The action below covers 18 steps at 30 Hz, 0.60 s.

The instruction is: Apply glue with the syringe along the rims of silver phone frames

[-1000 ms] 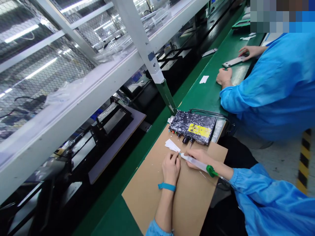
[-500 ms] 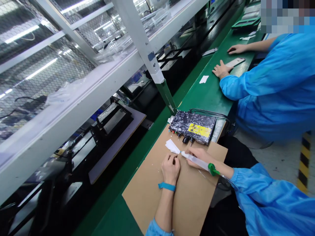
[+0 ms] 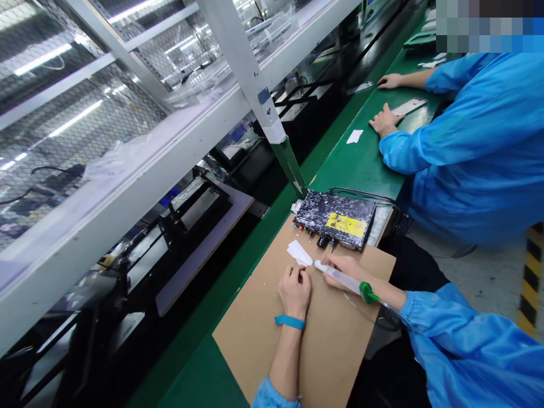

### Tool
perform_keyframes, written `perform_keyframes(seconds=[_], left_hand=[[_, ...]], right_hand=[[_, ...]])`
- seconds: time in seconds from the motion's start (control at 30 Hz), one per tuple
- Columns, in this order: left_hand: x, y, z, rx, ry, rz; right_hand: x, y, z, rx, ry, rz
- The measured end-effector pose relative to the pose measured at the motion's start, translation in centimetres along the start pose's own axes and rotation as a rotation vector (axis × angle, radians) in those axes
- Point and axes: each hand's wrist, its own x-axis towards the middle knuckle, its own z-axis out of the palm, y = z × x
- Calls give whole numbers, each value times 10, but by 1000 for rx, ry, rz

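Head camera: a worker's right hand [image 3: 343,268] is gripping a clear syringe [image 3: 340,277], its tip resting at a white paper scrap [image 3: 300,253] on a brown cardboard sheet [image 3: 255,340], while the left hand [image 3: 294,292] is curling closed just beside it.

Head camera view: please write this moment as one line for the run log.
left hand: on cardboard, near white paper | right hand: holds syringe, tip at paper
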Motion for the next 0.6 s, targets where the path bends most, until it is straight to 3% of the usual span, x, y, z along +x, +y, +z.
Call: perform_keyframes(seconds=[0.4, 0.5, 0.6], left_hand=[[3, 4, -4, -8, -45, -63], [2, 6, -6, 5, -53, -97], [2, 7, -9, 46, -63, -148]], right_hand=[[0, 2, 0, -5, -79, -26], [5, -17, 10, 4, -102, -51], [13, -51, 36, 34, -130, -111]])
